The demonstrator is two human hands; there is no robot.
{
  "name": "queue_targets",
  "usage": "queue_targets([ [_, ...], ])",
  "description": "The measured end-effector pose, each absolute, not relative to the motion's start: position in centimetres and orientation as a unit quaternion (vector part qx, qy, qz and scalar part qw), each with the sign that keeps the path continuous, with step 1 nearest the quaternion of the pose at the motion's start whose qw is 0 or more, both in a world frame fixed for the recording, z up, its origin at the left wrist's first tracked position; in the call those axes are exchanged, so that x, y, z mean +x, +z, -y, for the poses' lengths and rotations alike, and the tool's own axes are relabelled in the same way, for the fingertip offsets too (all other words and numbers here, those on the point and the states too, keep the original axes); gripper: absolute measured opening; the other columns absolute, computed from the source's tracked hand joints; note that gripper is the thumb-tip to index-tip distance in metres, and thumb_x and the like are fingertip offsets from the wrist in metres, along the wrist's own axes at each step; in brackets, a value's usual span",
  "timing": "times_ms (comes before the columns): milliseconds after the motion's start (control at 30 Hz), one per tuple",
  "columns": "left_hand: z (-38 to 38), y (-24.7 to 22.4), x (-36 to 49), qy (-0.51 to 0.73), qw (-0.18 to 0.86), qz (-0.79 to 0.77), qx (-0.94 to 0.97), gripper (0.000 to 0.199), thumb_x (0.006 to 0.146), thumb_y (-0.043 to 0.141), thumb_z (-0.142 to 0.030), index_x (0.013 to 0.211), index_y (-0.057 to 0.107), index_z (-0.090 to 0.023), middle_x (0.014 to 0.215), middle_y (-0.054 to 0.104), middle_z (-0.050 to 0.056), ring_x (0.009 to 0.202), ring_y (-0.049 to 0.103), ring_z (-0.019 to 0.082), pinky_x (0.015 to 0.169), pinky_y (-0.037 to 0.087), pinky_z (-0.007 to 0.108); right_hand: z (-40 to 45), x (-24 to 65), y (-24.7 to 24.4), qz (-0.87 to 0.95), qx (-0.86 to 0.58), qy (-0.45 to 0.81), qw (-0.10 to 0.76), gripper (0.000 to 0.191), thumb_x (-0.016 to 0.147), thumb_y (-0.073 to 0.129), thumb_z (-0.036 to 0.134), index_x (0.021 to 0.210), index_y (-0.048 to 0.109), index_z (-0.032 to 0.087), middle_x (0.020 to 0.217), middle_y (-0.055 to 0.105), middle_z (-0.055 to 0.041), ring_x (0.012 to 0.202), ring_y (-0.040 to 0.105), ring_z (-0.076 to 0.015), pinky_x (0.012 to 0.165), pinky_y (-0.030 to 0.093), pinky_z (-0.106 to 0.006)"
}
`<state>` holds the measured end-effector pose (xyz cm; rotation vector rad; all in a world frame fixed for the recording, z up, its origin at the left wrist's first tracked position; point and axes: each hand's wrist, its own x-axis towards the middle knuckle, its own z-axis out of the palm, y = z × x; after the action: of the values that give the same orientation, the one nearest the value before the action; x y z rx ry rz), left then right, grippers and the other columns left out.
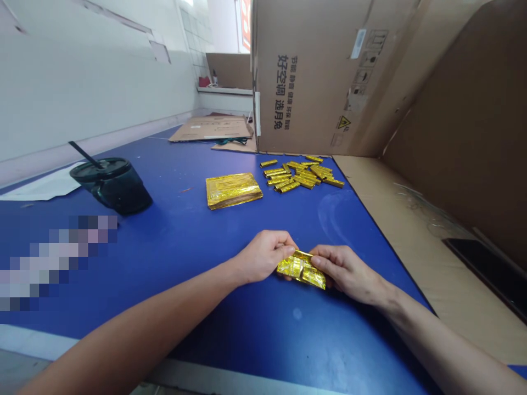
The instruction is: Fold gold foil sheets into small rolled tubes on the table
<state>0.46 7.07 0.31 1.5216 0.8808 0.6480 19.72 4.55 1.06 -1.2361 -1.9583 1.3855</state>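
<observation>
A shiny gold foil sheet point(303, 270), partly folded or rolled along its far edge, is held just above the blue table. My left hand point(268, 255) pinches its left end between thumb and fingers. At the other end, my right hand point(342, 270) grips the foil with the thumb on top. Beyond my left hand lies a flat stack of gold foil sheets point(234, 190). Several small rolled gold foil strips point(305, 174) form a loose pile farther back on the right. My fingers hide the foil's ends.
A dark lidded cup with a straw point(119, 184) stands on the left of the blue table point(185, 236). A large cardboard box point(317, 77) rises at the back right. Flattened cardboard point(212, 128) lies at the back, and a dark flat object point(489, 271) rests on the right.
</observation>
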Motion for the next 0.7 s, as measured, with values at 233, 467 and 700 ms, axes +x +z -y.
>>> queue_targets([
  [233, -7.17, 1.0, 0.53, 0.303, 0.596, -0.391, 0.633, 0.008, 0.076, 0.045, -0.019, 0.073, 0.05, -0.014, 0.052, 0.056, -0.002, 0.044, 0.055, 0.011, 0.044, 0.041, 0.021, -4.64, 19.65, 1.18, 0.682, -0.482, 0.498, 0.234, 0.03, 0.082, 0.042, 0.043, 0.068, 0.048, 0.017, 0.046, 0.046, 0.006, 0.035, 0.036, -0.0044, 0.034, 0.026, -0.017],
  [467, -7.43, 1.13, 0.28, 0.299, 0.619, -0.386, 0.615, 0.008, 0.079, 0.044, -0.016, 0.075, 0.049, -0.012, 0.054, 0.058, 0.0, 0.043, 0.056, 0.009, 0.043, 0.042, 0.019, -4.88, 19.76, 1.05, 0.68, -0.486, 0.493, 0.242, 0.029, 0.081, 0.042, 0.042, 0.068, 0.05, 0.017, 0.044, 0.047, 0.0061, 0.033, 0.037, -0.0045, 0.034, 0.026, -0.017],
  [700, -7.96, 0.31, 0.07, 0.281, 0.601, -0.404, 0.63, 0.01, 0.08, 0.045, -0.021, 0.076, 0.048, -0.012, 0.057, 0.057, 0.0, 0.041, 0.055, 0.009, 0.04, 0.041, 0.019, -5.53, 19.59, 0.45, 0.678, -0.516, 0.447, 0.272, 0.034, 0.078, 0.046, 0.043, 0.056, 0.044, 0.017, 0.044, 0.038, 0.0074, 0.039, 0.03, -0.0049, 0.037, 0.022, -0.019],
])
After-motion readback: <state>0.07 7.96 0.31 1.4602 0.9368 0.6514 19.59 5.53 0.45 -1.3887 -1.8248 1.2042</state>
